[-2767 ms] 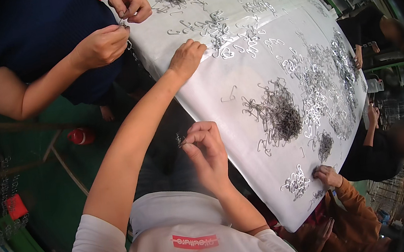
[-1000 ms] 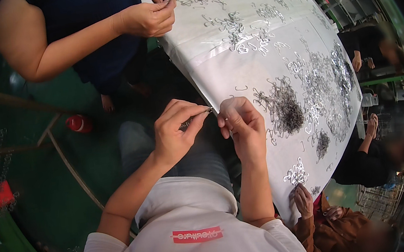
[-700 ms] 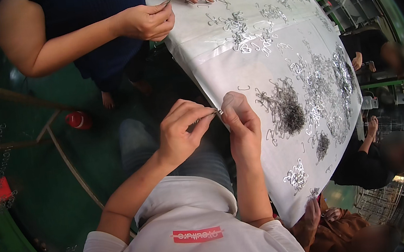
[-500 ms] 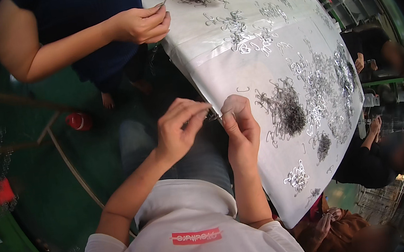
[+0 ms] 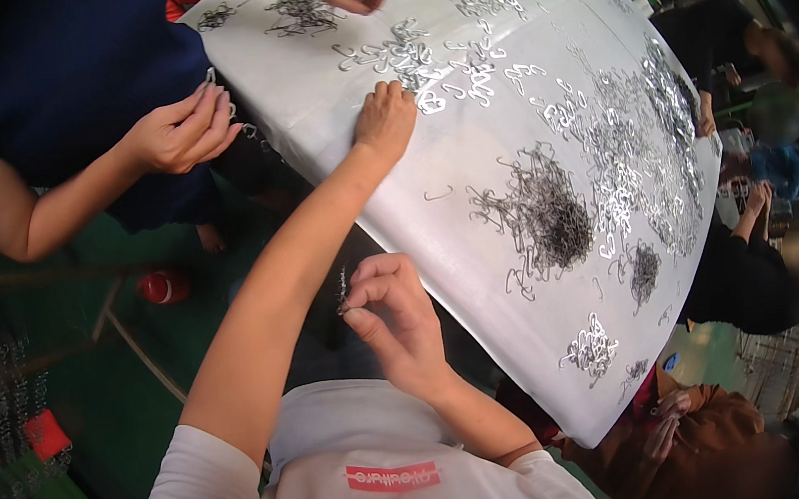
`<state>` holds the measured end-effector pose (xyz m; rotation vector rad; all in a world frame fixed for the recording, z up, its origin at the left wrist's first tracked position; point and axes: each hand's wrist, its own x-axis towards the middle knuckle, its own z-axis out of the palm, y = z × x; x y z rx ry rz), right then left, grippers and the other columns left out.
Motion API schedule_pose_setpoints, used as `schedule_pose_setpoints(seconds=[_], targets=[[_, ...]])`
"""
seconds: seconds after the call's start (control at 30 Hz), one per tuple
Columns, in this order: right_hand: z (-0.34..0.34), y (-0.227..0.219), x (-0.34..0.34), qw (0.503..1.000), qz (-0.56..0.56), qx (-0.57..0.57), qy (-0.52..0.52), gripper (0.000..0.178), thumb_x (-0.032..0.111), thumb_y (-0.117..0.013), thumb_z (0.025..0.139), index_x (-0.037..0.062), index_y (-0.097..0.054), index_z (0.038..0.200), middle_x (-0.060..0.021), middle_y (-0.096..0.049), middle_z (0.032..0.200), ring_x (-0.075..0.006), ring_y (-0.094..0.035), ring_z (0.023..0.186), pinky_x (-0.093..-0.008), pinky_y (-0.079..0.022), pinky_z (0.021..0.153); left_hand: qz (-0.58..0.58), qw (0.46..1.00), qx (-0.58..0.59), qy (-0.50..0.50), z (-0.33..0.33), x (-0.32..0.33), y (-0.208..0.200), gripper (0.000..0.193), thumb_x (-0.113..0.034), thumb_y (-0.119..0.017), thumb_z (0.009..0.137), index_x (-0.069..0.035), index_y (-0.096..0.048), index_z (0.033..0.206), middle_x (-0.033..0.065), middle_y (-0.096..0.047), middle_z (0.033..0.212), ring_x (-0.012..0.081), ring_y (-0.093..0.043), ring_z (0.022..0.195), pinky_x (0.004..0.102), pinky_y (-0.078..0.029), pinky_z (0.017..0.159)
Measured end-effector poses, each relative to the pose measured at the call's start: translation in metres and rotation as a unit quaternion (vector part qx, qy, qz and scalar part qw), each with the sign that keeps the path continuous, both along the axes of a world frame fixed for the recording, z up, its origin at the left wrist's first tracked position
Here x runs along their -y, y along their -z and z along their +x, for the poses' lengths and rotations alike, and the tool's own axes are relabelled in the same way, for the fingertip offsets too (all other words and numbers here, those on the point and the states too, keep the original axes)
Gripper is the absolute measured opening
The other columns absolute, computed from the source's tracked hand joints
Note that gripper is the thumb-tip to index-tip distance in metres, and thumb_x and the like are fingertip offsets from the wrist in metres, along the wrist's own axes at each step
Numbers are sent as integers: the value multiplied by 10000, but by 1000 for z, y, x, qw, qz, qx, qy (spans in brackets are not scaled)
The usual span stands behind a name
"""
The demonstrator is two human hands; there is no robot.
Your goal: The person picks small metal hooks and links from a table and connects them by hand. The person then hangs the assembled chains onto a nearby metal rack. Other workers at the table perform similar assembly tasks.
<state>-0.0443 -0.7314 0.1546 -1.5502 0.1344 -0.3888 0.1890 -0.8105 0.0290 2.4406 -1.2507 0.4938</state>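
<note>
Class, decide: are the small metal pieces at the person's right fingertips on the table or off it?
Off: the right hand pinches the small metal pieces outside the edge of the white-covered table.

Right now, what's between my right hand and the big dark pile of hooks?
In the head view, a strip of the white table cover lies between your right hand and the dark pile of hooks.

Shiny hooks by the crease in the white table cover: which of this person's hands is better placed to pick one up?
Likely the left hand: it is over the white cover, close beside the shiny hooks. The right hand is outside the cover's edge, pinching small metal pieces.
</note>
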Motion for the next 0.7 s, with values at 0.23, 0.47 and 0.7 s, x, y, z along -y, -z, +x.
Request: schedule_pose_setpoints(seconds=[0.23, 0.47, 0.7], targets=[[-4, 10, 1, 1000, -13, -12, 17, 56, 31, -614, 888, 29, -572, 925, -81, -472, 1063, -170, -528, 934, -286, -468, 806, -83, 983, -163, -23, -5, -42, -34, 118, -64, -592, 830, -42, -686, 897, 133, -690, 844, 264, -677, 806, 364, -544, 703], [-11, 23, 2, 996, 2, -24, 80, 82, 65, -647, 870, 15, -617, 928, -82, -520, 1013, -175, -541, 853, -272, -451, 738, -276, 872, -404, -28, -100, -162, -99, 124, -95, -701, 831, -23, -713, 932, 49, -680, 750, 76, -605, 641, 235, -480, 606], [-16, 20, -4, 995, -5, -49, 84, 94, 109, -651, 882, 21, -627, 902, -70, -516, 1044, -153, -540, 911, -251, -456, 756, -357, 847, -392, 27, -157, -205, -133, 122, 5, -708, 775, -15, -719, 895, 63, -701, 830, 149, -639, 751, 266, -505, 653]])
